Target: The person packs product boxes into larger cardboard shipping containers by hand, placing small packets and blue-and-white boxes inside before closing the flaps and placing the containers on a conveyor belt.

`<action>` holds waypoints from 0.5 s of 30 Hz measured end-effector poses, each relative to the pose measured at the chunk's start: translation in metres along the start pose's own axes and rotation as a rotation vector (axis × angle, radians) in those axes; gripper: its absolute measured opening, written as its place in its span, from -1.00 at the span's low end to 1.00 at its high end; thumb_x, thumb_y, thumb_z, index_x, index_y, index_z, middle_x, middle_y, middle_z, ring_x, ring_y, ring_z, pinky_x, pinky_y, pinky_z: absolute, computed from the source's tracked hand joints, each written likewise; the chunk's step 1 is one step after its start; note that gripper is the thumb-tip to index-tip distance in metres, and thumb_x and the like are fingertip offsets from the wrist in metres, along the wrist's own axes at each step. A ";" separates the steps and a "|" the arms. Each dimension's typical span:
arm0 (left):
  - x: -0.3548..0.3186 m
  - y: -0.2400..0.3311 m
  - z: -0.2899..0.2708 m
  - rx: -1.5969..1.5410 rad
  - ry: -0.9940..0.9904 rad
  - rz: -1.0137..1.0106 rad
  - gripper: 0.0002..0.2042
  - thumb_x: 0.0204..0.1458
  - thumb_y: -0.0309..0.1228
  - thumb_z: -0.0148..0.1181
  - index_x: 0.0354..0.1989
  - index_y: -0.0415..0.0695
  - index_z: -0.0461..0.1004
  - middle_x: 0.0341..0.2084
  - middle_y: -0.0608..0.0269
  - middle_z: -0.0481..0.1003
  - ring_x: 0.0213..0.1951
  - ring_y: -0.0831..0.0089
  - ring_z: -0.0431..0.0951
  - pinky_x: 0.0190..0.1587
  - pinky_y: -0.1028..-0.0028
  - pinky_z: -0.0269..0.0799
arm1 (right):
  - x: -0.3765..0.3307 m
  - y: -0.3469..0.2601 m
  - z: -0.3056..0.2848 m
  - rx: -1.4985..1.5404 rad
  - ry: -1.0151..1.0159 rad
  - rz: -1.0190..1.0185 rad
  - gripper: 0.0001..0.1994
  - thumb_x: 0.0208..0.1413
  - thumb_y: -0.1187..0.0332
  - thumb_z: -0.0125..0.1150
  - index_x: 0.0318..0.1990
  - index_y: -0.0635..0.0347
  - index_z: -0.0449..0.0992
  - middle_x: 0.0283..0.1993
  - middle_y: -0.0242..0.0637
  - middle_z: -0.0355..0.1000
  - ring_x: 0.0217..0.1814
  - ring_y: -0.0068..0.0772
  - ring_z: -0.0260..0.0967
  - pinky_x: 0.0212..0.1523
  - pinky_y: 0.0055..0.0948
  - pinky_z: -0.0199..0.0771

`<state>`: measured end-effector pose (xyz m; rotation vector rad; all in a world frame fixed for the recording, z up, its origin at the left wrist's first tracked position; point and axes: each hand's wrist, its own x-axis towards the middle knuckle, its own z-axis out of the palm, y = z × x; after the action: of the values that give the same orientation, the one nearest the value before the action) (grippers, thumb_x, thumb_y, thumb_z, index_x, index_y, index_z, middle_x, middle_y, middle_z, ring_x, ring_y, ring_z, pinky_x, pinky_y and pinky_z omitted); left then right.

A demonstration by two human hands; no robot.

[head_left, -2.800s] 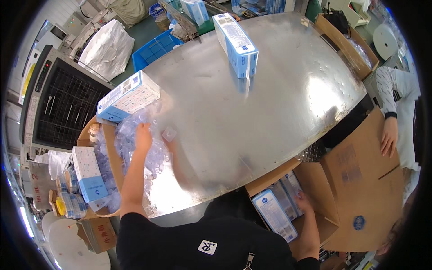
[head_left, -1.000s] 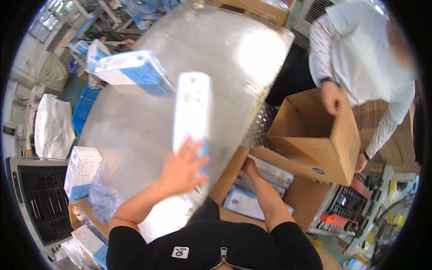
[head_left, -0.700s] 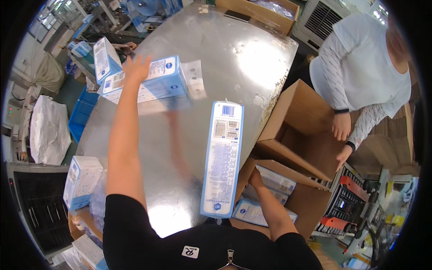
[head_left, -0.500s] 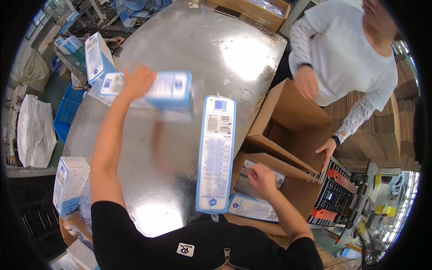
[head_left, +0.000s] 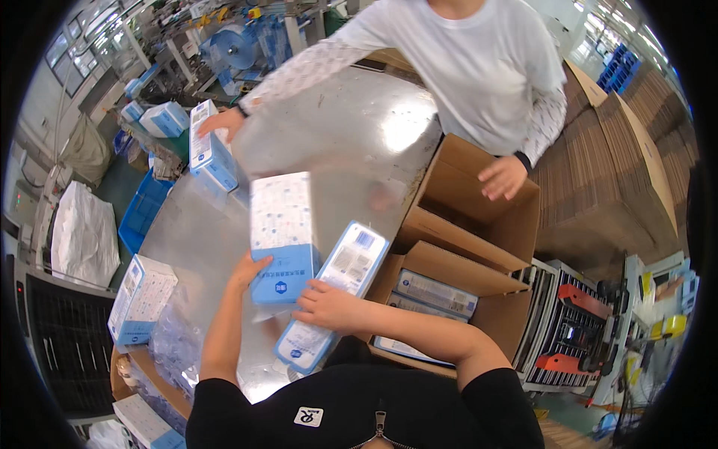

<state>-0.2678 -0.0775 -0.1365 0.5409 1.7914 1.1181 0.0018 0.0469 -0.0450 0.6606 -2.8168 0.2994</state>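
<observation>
Right hand (head_left: 325, 305) lies across slim blue-edged box (head_left: 353, 258); cannot tell whether fingers grip. Left hand (head_left: 249, 273) grasps dotted box (head_left: 281, 213) by lower left side, thumb on front face, just left of right fingertips. Carton (head_left: 495, 314) holding boxes (head_left: 436, 292) right of right fingers; second carton (head_left: 467, 166) beyond. Past left fingers, co-worker's hand (head_left: 223, 123) touches farther box (head_left: 217, 168).

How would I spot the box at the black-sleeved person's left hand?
Find the metal table. At its near side, the left hand touches a dotted carton. Unlike the barcoded carton under the right hand, it shows speckles above a broad blue band.
</observation>
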 end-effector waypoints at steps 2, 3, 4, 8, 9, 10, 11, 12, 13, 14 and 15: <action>-0.003 0.012 0.007 -0.050 -0.150 -0.020 -0.26 -0.10 -0.39 0.27 0.27 -0.17 0.02 0.09 0.03 0.28 0.06 0.32 0.33 0.04 0.39 0.31 | 0.005 -0.013 -0.006 0.010 -0.041 -0.063 -0.53 -0.35 0.37 0.26 -0.13 0.10 0.35 -0.23 -0.30 0.31 -0.05 -0.31 0.25 0.09 -0.29 0.11; -0.010 0.028 0.023 -0.141 -0.208 -0.060 -0.25 -0.12 -0.42 0.28 0.27 -0.15 0.02 0.08 0.05 0.29 0.06 0.32 0.33 0.04 0.39 0.30 | 0.002 -0.018 0.000 0.015 -0.023 -0.057 -0.52 -0.37 0.36 0.27 -0.15 0.10 0.35 -0.23 -0.30 0.31 -0.05 -0.32 0.24 0.08 -0.31 0.11; -0.012 0.040 0.035 -0.231 -0.267 -0.103 -0.23 -0.14 -0.44 0.29 0.28 -0.14 0.02 0.07 0.06 0.29 0.06 0.32 0.33 0.05 0.39 0.30 | -0.004 -0.023 0.005 0.019 -0.006 -0.050 -0.52 -0.38 0.35 0.28 -0.16 0.09 0.35 -0.22 -0.31 0.31 -0.05 -0.32 0.24 0.08 -0.32 0.11; -0.006 0.062 0.037 0.127 -0.380 0.077 -0.16 -0.22 -0.41 0.34 0.30 -0.03 0.01 0.10 0.06 0.26 0.10 0.30 0.27 0.09 0.35 0.25 | -0.021 -0.044 -0.002 -0.037 0.104 0.064 -0.45 -0.41 0.36 0.31 -0.10 0.11 0.34 -0.20 -0.29 0.30 -0.04 -0.31 0.25 0.03 -0.31 0.15; -0.016 0.081 0.038 0.140 -0.400 0.152 -0.14 -0.26 -0.39 0.36 0.30 -0.01 0.01 0.10 0.04 0.24 0.12 0.26 0.26 0.10 0.33 0.23 | -0.032 -0.043 0.001 -0.062 0.175 0.115 -0.43 -0.42 0.37 0.32 -0.08 0.11 0.34 -0.18 -0.28 0.31 -0.03 -0.30 0.25 0.03 -0.30 0.16; -0.031 0.098 0.036 0.153 -0.409 0.214 -0.11 -0.29 -0.38 0.38 0.30 0.01 0.01 0.11 0.01 0.23 0.13 0.22 0.24 0.12 0.30 0.21 | -0.043 -0.047 0.002 -0.073 0.249 0.158 -0.42 -0.42 0.38 0.32 -0.06 0.11 0.34 -0.16 -0.26 0.31 -0.02 -0.29 0.26 0.02 -0.28 0.17; -0.052 0.107 0.028 0.461 -0.329 0.307 -0.08 -0.33 -0.36 0.39 0.30 0.04 0.01 0.10 -0.02 0.23 0.13 0.16 0.23 0.12 0.28 0.18 | -0.056 -0.048 -0.029 0.062 0.264 0.206 -0.36 -0.41 0.42 0.31 0.02 0.13 0.32 -0.10 -0.19 0.31 0.00 -0.23 0.26 0.02 -0.22 0.19; -0.066 0.119 0.025 0.770 -0.261 0.402 -0.06 -0.37 -0.34 0.40 0.30 0.06 0.00 0.09 -0.04 0.22 0.12 0.10 0.23 0.13 0.25 0.16 | -0.075 -0.050 -0.053 0.128 0.271 0.328 -0.34 -0.41 0.43 0.32 0.04 0.12 0.31 -0.05 -0.13 0.28 0.03 -0.12 0.22 0.02 -0.16 0.19; -0.078 0.123 0.021 1.083 -0.187 0.480 -0.03 -0.40 -0.32 0.42 0.30 0.09 0.00 0.08 -0.07 0.22 0.11 0.05 0.22 0.14 0.23 0.14 | -0.095 -0.052 -0.071 0.191 0.343 0.466 -0.27 -0.46 0.43 0.35 0.07 0.15 0.28 -0.04 -0.10 0.27 0.07 -0.07 0.20 0.05 -0.13 0.17; -0.081 0.124 0.028 1.199 -0.119 0.465 -0.01 -0.43 -0.31 0.42 0.30 0.10 -0.01 0.06 -0.09 0.22 0.10 0.01 0.23 0.13 0.22 0.13 | -0.121 -0.057 -0.094 0.292 0.590 0.588 -0.27 -0.43 0.43 0.34 0.09 0.17 0.25 -0.04 -0.09 0.25 0.07 -0.04 0.17 0.08 -0.12 0.13; -0.084 0.126 0.045 1.317 -0.053 0.451 0.00 -0.45 -0.30 0.42 0.30 0.11 -0.01 0.04 -0.10 0.23 0.08 -0.02 0.23 0.13 0.20 0.12 | -0.150 -0.065 -0.111 0.203 0.828 0.670 -0.29 -0.38 0.45 0.34 0.09 0.22 0.24 -0.04 -0.12 0.27 0.01 -0.13 0.23 -0.01 -0.18 0.25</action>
<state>-0.2016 -0.0572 0.0051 1.7631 2.2409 -0.0064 0.1818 0.0787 0.0294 -0.3566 -2.1018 0.7661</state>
